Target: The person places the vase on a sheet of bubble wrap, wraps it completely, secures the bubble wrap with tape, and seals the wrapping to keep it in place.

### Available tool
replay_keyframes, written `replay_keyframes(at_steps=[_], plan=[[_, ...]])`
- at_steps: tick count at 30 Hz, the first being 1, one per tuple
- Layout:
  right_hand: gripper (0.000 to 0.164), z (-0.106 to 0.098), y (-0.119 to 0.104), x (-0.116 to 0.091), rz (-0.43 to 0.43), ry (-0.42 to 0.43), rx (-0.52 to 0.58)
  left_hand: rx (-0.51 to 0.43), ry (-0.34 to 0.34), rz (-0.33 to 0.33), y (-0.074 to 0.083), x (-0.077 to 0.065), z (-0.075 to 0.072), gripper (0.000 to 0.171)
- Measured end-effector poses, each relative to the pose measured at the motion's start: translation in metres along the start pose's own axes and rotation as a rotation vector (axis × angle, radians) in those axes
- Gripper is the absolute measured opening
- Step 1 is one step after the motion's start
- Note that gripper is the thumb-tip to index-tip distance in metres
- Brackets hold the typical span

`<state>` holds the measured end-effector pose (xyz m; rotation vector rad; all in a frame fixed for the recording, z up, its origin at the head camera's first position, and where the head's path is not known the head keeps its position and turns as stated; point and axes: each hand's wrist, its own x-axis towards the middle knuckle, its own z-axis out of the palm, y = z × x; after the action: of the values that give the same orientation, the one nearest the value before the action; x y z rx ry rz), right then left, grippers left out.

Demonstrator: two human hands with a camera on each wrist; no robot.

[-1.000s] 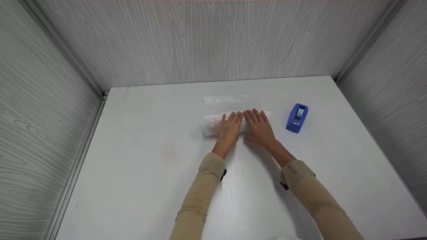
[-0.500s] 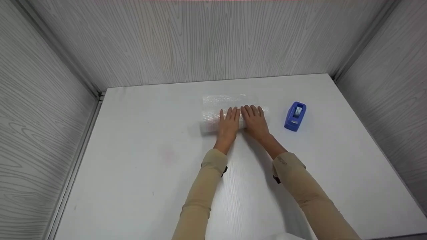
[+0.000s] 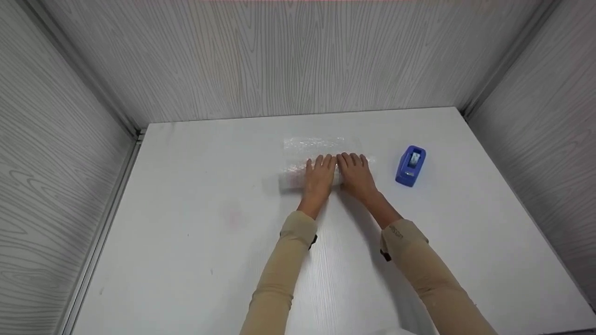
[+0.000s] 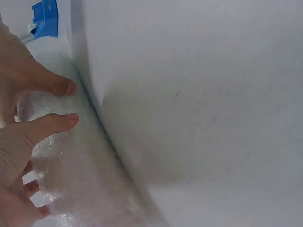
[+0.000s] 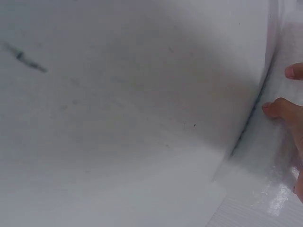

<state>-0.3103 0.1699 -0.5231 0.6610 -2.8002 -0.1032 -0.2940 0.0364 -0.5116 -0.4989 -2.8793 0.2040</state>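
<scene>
A roll of clear bubble wrap (image 3: 291, 180) lies crosswise on the white table, with something reddish faintly showing inside. Its loose flat end (image 3: 314, 143) stretches out on the far side. My left hand (image 3: 320, 179) holds the middle of the roll, thumb on the near face and fingers bent over the top. Close beside it, my right hand (image 3: 357, 179) holds the right part the same way. The left wrist view shows both thumbs against the wrap (image 4: 85, 161); in the right wrist view the wrap (image 5: 258, 161) runs under the hands. What is wrapped is hidden.
To the right of the hands stands a blue tape dispenser (image 3: 410, 166), also visible at the top of the left wrist view. Grey wood-grain panels (image 3: 260, 56) rise behind the table and at both sides. A white thing (image 3: 396, 331) is cut off at the bottom edge.
Both hands moved slightly away with the roll, then back a little. Their fingers look more bent than half a second ago. The tape dispenser has stayed in place while the camera shifted slightly.
</scene>
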Motion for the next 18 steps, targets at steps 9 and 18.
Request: replay_keyframes(at_steps=[9,18], plan=[[0.078,-0.001,0.005,-0.01,-0.035,0.024,0.092,0.161,-0.109,0.007,0.013,-0.007,0.003,0.053],[0.077,-0.006,0.01,-0.023,-0.149,0.11,0.198,0.328,-0.05,-0.091,0.037,-0.023,-0.006,0.046]])
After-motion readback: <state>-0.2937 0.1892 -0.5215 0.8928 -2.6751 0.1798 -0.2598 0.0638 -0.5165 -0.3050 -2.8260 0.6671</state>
